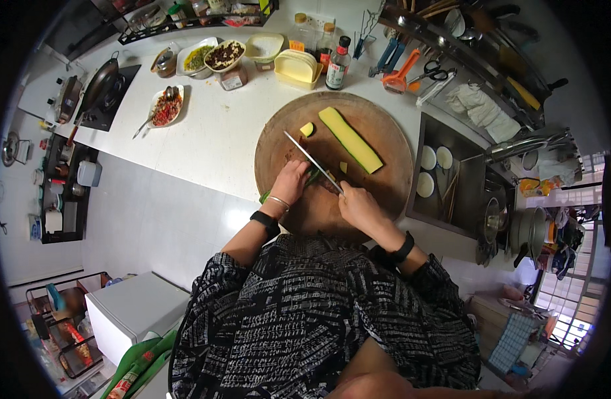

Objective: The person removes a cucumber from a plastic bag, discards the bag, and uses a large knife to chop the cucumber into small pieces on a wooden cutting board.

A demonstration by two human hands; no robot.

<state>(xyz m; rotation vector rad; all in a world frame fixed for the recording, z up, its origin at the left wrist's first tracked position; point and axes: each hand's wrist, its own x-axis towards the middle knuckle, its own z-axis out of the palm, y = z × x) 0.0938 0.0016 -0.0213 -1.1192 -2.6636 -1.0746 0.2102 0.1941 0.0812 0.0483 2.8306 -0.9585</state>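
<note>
On a round wooden chopping board (391, 132), my left hand (291, 180) presses down on a green-skinned zucchini piece (313, 175), mostly covered by the fingers. My right hand (361, 205) grips a kitchen knife, its blade (311, 159) seen nearly edge-on and slanting away to the upper left, close beside my left fingertips. A long halved zucchini (350, 140) lies cut face up to the right of the blade. Beyond the knife is a small zucchini end piece (307, 129). One little cut bit (343, 167) rests right of the blade.
A sink (465, 182) holding several white bowls adjoins the board's right. Along the back stand a sauce bottle (338, 65), yellow containers (298, 70) and an orange peeler (399, 75). Farther left are a dish of chopped red food (167, 108) and a wok (100, 82) by the stove.
</note>
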